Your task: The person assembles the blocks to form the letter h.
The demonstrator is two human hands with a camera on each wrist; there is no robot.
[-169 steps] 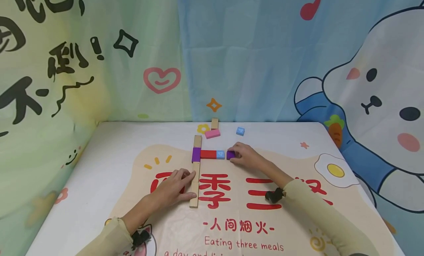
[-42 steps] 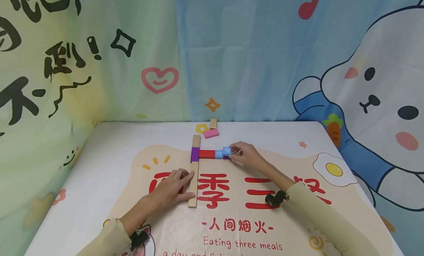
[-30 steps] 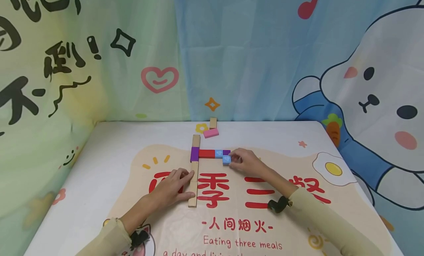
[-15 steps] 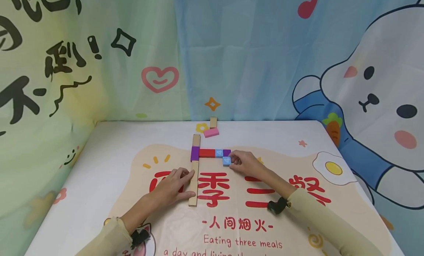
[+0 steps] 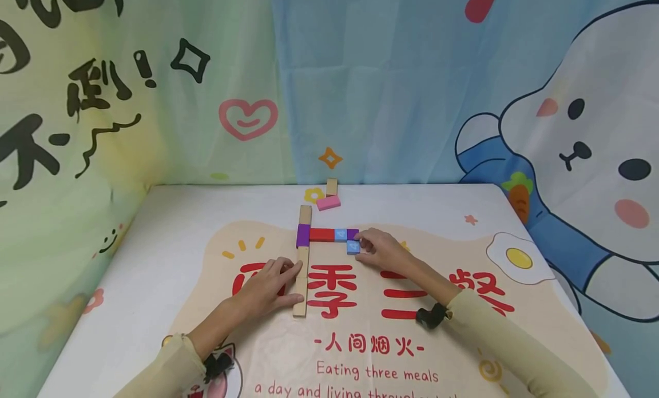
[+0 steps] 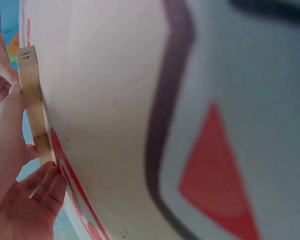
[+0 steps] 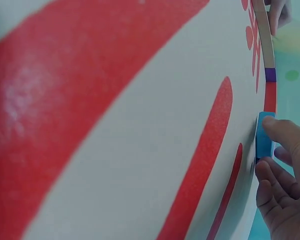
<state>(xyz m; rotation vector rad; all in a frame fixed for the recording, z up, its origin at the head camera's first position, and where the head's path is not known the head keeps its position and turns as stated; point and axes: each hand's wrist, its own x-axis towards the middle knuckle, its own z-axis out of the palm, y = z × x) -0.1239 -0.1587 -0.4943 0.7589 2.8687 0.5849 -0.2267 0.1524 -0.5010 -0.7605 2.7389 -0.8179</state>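
Note:
Toy blocks form a layout in the head view. A column of wooden blocks has a purple block near its far end. From there a red block, a blue numbered block and a second purple block run right. A second blue block lies just nearer than that last purple one. My right hand pinches this blue block, its thumb on one face in the right wrist view. My left hand rests beside the wooden column, thumb and index fingertip touching its left side.
Behind the column, a pink block and a loose wooden block lie near the table's far edge. A printed cloth covers the table, and a patterned curtain hangs behind it.
The second blue block was taken from the far right, carried over the end purple block and set on its near side. That purple block now touches the row. My left hand stays put.

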